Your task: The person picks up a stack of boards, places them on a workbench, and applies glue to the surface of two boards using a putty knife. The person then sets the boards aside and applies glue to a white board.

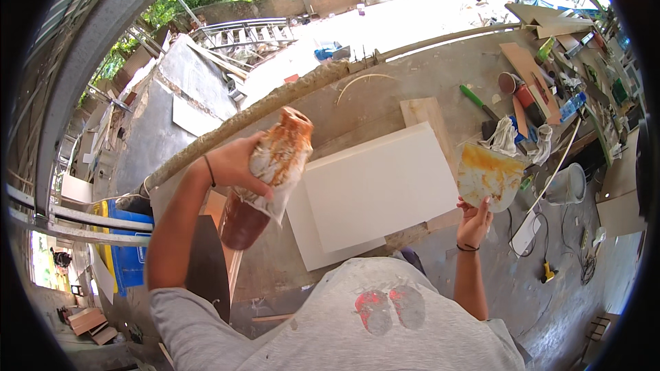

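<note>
**Both hands full over the concrete floor**

While the far left is mostly clutter, with a blue crate next to some yellow stuff and a few wood offcuts lower down, the action starts just right of that. The left hand is raised and wrapped around a brown bottle held tilted, neck up and to the right. The bottle's upper half is bundled in a stained cloth or plastic wrap, white with orange-brown smears, and the fingers are closed around that wrapped part, so it's a firm grip. There's a dark band on that wrist.

Moving right, two white boards lie stacked flat on the floor, the top one shifted up and right of the lower one, with a plain wooden plank poking out behind them.

Further right, the right hand is pinching the bottom edge of a stained rag, whitish with yellow-orange blotches, held up and spread flat. Fingers closed on it, another band on that wrist.

Beyond that sits a white bucket, and at the far right a messy worktop covered with tools, a green-handled tool and crumpled cloths.
</note>
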Demonstrator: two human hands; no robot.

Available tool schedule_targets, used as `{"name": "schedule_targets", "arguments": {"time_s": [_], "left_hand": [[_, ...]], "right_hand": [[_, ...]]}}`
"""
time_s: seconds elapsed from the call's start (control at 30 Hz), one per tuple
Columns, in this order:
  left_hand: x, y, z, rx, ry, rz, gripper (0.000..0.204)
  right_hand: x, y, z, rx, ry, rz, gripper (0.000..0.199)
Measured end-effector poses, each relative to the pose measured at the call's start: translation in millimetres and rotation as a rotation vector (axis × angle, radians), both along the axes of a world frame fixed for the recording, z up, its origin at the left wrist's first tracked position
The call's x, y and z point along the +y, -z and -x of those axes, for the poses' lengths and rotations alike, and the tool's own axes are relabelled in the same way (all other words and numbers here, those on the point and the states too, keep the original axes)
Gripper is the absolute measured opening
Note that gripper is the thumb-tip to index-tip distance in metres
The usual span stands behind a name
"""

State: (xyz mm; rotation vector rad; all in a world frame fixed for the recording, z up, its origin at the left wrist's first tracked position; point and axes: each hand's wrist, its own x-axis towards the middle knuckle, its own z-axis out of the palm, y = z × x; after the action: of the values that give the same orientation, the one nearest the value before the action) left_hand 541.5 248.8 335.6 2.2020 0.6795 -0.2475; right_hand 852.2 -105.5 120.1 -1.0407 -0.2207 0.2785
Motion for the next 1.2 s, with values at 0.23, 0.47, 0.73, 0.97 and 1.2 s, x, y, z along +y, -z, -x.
{"name": "schedule_targets", "arguments": {"time_s": [0.23,0.47,0.73,0.97,1.2], "left_hand": [[-39.1,25.2,-39.6,0.654,0.268,0.11,0.098],[-60.7,15.0,-81.7,0.908,0.381,-0.093,0.103],[-67.3,13.2,-102.8,1.088,0.432,-0.13,0.099],[-73.3,5.0,-109.4,1.059,0.431,-0.212,0.096],[-76.7,6.1,-113.1,1.036,0.468,-0.256,0.095]], "right_hand": [[-21.2,14.0,8.6,-0.03,-0.006,-0.042,0.034],[-48.1,7.1,7.4,0.087,0.018,-0.008,0.03],[-61.3,5.3,6.7,0.118,0.01,0.001,0.031],[-59.5,15.5,7.5,0.105,-0.054,-0.084,0.032],[-59.2,11.6,5.4,0.086,-0.039,-0.068,0.031]]}}
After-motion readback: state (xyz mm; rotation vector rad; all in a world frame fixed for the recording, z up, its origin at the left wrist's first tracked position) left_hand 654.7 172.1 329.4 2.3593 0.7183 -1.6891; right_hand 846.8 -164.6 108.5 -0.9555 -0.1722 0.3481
